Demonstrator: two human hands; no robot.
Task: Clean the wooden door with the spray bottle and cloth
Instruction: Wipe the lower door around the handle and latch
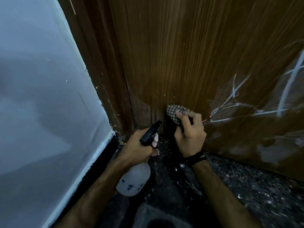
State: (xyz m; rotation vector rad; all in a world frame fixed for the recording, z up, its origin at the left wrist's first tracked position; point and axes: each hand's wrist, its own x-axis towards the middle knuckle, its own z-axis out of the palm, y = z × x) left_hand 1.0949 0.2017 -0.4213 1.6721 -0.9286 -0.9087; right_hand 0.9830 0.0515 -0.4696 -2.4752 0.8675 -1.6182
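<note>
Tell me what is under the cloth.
The checked cloth, held by the right hand, lies against the door low down, near the frame. The wood it covers is hidden, so any dirt there cannot be seen.

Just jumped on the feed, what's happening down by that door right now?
A person is cleaning the low corner of the wooden door. The right hand presses a checked cloth against the door near its frame, while the left hand grips a spray bottle by its black trigger head, nozzle towards the door. White scratch-like marks to the right of the cloth are still there.
</note>
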